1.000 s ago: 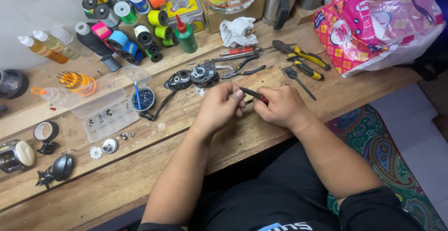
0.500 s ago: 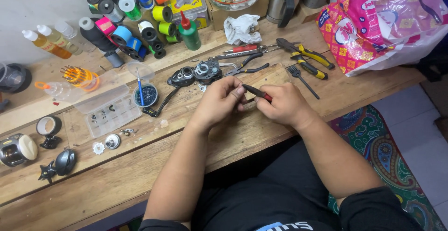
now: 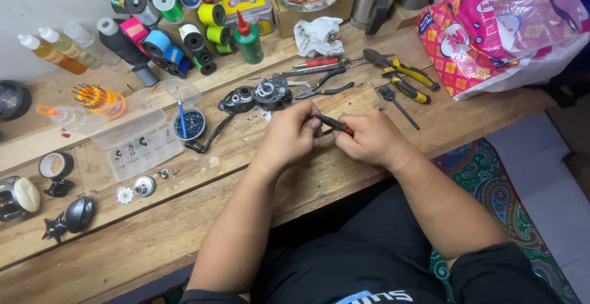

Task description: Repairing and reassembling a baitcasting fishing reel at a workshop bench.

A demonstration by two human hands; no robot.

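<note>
The right hand (image 3: pixel 369 139) closes on a thin, stiff screwdriver (image 3: pixel 332 123), light and best held at its handle, while the left hand (image 3: pixel 294 137) pinches a small hidden part.

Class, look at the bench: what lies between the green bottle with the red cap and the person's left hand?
In the head view, a dismantled fishing reel lies between the green bottle and the left hand.
</note>
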